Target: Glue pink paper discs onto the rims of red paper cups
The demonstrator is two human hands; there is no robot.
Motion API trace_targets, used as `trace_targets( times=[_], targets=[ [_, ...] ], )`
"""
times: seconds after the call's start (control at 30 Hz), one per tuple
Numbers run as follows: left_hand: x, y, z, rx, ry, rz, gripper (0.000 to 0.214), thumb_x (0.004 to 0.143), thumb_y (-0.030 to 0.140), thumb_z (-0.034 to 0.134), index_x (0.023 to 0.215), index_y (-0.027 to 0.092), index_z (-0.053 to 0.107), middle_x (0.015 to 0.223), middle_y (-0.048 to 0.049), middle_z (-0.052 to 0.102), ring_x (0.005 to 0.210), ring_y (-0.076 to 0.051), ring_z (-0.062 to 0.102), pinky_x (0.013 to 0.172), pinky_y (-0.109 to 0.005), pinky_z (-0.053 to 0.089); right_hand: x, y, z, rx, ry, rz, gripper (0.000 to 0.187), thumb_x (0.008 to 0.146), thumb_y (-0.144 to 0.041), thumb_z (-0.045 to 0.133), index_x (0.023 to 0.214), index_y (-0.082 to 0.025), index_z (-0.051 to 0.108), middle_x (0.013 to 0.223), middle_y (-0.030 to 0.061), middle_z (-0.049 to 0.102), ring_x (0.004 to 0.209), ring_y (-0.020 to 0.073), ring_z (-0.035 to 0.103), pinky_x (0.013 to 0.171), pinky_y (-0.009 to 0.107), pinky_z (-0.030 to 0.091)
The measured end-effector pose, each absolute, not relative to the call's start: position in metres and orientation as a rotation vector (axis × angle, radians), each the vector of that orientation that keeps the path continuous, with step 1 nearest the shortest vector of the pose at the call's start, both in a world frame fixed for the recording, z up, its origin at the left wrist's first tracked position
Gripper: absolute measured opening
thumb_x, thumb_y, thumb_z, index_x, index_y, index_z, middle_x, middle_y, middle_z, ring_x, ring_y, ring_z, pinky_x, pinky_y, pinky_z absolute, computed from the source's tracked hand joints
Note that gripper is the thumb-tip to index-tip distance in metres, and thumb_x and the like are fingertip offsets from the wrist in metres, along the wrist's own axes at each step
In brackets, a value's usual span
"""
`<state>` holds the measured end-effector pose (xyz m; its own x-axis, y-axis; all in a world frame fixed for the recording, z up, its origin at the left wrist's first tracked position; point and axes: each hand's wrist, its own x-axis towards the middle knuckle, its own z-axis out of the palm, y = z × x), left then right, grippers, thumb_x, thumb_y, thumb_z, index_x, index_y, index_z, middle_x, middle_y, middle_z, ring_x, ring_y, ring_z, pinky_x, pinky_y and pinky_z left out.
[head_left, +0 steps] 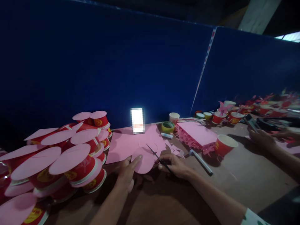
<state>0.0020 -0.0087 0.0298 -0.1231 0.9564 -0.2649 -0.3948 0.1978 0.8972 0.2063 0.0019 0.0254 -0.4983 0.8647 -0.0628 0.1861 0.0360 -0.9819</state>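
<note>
My left hand (127, 172) pinches a round pink paper disc (144, 162) by its left edge, thumb lying on top. In my right hand (174, 165) is a pair of scissors (156, 153), its dark blade pointing up and left across the disc's upper right edge. Whether the blades are apart I cannot tell. Behind the disc lies a large pink paper sheet (124, 143). Pink paper scraps (173, 149) lie just beyond my right hand.
Stacked red paper cups (81, 170) with pink discs crowd the left. Rightward are a tape roll (167, 126), glue stick (167, 135), pink paper stack (198, 132), marker (201, 162) and paper cup (225, 147). Another person's hand (261, 137) holds a phone. A blue partition (105, 62) rises behind.
</note>
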Motion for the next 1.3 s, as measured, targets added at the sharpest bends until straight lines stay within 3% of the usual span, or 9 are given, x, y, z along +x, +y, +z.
trace_targets(
  times=[0.33,0.53,0.77,0.97,1.1,1.23,1.3],
  targets=[
    [0.001,-0.007,0.025,0.673,1.168,1.285,0.049,0.054,0.035,0.08,0.092,0.007,0.064,0.071,-0.0107,0.072,0.064,-0.022,0.068,0.056,-0.028,0.052,0.207,0.001,0.027,-1.061,-1.746,1.52,0.043,0.073,-0.049,0.068,0.101,-0.016,0.069,0.077,0.0022,0.062,0.051,0.007,0.047,0.045,0.018,0.04],
    [0.002,-0.008,0.029,0.658,1.174,1.285,0.049,0.051,0.035,0.081,0.089,0.007,0.065,0.068,-0.0097,0.071,0.06,-0.021,0.067,0.051,-0.026,0.051,0.206,0.002,0.026,-1.081,-1.717,1.547,0.044,0.071,-0.049,0.069,0.101,-0.017,0.068,0.065,-0.0021,0.056,0.045,0.0062,0.043,0.041,0.018,0.039],
    [0.001,-0.009,0.026,0.678,1.126,1.294,0.043,0.057,0.032,0.08,0.089,0.008,0.065,0.069,-0.0091,0.071,0.063,-0.02,0.067,0.056,-0.027,0.053,0.207,0.002,0.025,-1.094,-1.733,1.523,0.041,0.072,-0.047,0.069,0.099,-0.017,0.069,0.067,-0.0016,0.057,0.046,0.006,0.044,0.041,0.017,0.038],
    [0.001,-0.007,0.026,0.642,1.167,1.307,0.045,0.054,0.031,0.081,0.09,0.008,0.065,0.072,-0.0104,0.071,0.063,-0.022,0.067,0.053,-0.027,0.052,0.204,0.002,0.023,-1.153,-1.704,1.529,0.038,0.074,-0.046,0.066,0.098,-0.016,0.065,0.056,-0.0054,0.048,0.039,0.0062,0.041,0.038,0.019,0.036],
    [0.001,-0.006,0.027,0.585,1.134,1.385,0.041,0.056,0.025,0.08,0.091,0.01,0.064,0.075,-0.0087,0.071,0.065,-0.019,0.067,0.058,-0.026,0.053,0.205,0.007,0.023,-1.235,-1.68,1.188,0.036,0.074,-0.039,0.065,0.104,-0.02,0.057,0.058,-0.006,0.05,0.046,0.0099,0.047,0.044,0.021,0.04],
    [0.001,-0.005,0.029,0.543,1.113,1.434,0.031,0.06,0.016,0.076,0.088,0.012,0.063,0.075,-0.0057,0.071,0.063,-0.015,0.066,0.058,-0.023,0.052,0.212,0.015,0.025,-1.369,-1.714,0.619,0.014,0.07,-0.026,0.063,0.077,-0.02,0.052,0.065,-0.0024,0.057,0.06,0.0135,0.052,0.056,0.023,0.041],
    [0.001,-0.006,0.03,0.515,1.092,1.447,0.026,0.063,0.013,0.073,0.087,0.013,0.063,0.076,-0.0042,0.07,0.064,-0.012,0.065,0.059,-0.021,0.051,0.214,0.015,0.028,-1.407,-1.738,0.533,0.014,0.069,-0.025,0.061,0.07,-0.02,0.049,0.065,-0.0024,0.055,0.059,0.0132,0.05,0.056,0.023,0.039]
  ],
)
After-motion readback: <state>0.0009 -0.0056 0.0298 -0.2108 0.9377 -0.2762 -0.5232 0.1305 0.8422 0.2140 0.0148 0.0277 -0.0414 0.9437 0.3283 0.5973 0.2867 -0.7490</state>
